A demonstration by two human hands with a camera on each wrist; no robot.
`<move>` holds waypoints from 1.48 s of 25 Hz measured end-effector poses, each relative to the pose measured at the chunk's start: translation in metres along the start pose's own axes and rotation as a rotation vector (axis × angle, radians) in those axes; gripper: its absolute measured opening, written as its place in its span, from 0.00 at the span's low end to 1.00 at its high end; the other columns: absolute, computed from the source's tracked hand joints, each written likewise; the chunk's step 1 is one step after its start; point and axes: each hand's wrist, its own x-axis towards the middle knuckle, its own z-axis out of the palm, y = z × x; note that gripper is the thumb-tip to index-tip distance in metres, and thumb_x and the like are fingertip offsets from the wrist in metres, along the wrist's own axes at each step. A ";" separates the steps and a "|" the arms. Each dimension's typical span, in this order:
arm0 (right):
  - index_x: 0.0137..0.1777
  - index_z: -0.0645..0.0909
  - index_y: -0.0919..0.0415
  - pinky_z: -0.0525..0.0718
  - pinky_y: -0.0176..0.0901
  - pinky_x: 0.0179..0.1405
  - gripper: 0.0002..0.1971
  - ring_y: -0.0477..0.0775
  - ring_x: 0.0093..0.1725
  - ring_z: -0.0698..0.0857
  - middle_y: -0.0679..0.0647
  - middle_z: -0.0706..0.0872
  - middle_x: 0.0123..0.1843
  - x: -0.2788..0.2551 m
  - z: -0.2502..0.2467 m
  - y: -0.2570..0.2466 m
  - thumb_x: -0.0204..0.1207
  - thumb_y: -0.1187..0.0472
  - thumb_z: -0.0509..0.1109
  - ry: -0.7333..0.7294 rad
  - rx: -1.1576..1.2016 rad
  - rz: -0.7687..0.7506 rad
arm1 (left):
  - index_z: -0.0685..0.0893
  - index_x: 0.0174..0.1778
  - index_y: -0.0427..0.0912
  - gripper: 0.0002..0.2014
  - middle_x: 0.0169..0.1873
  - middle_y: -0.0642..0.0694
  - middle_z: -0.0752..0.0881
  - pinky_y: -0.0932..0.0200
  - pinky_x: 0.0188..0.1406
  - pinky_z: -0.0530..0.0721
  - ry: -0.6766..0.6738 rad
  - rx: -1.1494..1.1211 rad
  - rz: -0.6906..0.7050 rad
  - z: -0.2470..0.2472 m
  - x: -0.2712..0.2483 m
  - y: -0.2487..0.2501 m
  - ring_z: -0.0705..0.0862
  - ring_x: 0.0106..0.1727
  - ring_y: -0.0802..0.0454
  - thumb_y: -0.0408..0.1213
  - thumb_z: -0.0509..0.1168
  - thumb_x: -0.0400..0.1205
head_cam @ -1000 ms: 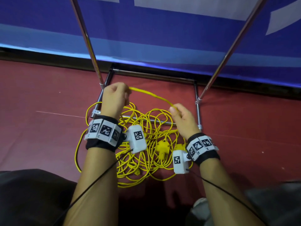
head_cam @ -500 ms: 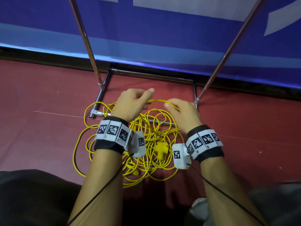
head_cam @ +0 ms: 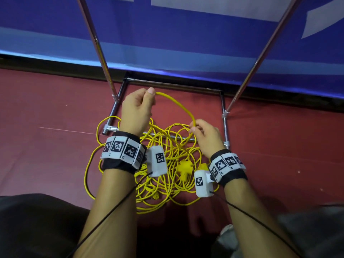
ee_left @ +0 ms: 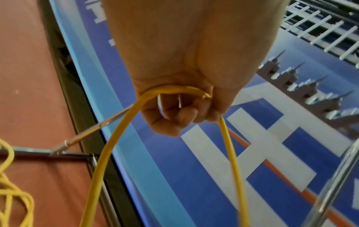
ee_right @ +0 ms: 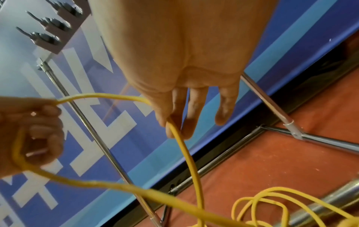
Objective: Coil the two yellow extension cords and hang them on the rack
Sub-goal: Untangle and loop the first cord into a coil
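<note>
Two yellow extension cords lie in one tangled pile (head_cam: 162, 200) on the red floor, with yellow plugs (head_cam: 184, 167) in the middle. My left hand (head_cam: 147, 97) is raised over the pile's far left and grips a loop of cord (ee_left: 174, 89) in curled fingers. My right hand (head_cam: 194, 127) is lower and to the right; its thumb and forefinger pinch the same cord (ee_right: 174, 132). A curved span of cord (head_cam: 178, 106) runs between the hands. The chrome rack's poles (head_cam: 98, 47) (head_cam: 260, 51) rise behind; its top is out of view.
The rack's base frame (head_cam: 175, 84) lies on the floor around the far part of the pile. A blue banner wall (head_cam: 186, 43) stands close behind it. My dark-clothed knees (head_cam: 37, 220) fill the near edge. Red floor (head_cam: 46, 146) stretches to both sides.
Half a second ago the hands met over the pile. Now they have parted: the left hand has risen and moved away, drawing a fresh span of cord through the right hand's pinch.
</note>
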 end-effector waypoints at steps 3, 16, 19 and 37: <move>0.56 0.83 0.59 0.85 0.58 0.46 0.11 0.55 0.40 0.84 0.52 0.84 0.44 0.011 -0.016 -0.021 0.83 0.61 0.59 0.261 0.118 -0.130 | 0.83 0.26 0.47 0.15 0.22 0.47 0.79 0.44 0.37 0.82 0.003 0.182 -0.163 -0.007 0.005 -0.013 0.79 0.28 0.43 0.47 0.57 0.74; 0.57 0.86 0.60 0.74 0.30 0.49 0.10 0.46 0.47 0.82 0.51 0.88 0.48 0.013 -0.036 -0.063 0.81 0.61 0.65 0.134 0.043 -0.423 | 0.80 0.26 0.46 0.24 0.21 0.49 0.77 0.50 0.36 0.79 -0.265 -0.025 -0.030 0.023 -0.008 0.015 0.76 0.26 0.51 0.59 0.58 0.81; 0.52 0.84 0.57 0.78 0.42 0.43 0.08 0.52 0.41 0.82 0.48 0.86 0.39 0.015 -0.028 -0.044 0.81 0.56 0.65 0.063 -0.072 -0.283 | 0.74 0.29 0.36 0.23 0.21 0.43 0.70 0.55 0.27 0.72 -0.120 -0.118 0.076 0.019 -0.007 0.027 0.71 0.23 0.51 0.49 0.59 0.86; 0.53 0.85 0.51 0.83 0.56 0.52 0.09 0.62 0.50 0.87 0.52 0.91 0.47 0.010 -0.018 -0.033 0.79 0.58 0.64 0.090 -0.147 -0.142 | 0.71 0.26 0.34 0.26 0.22 0.41 0.71 0.54 0.28 0.70 -0.112 -0.016 0.068 0.026 -0.010 0.023 0.69 0.26 0.51 0.49 0.57 0.86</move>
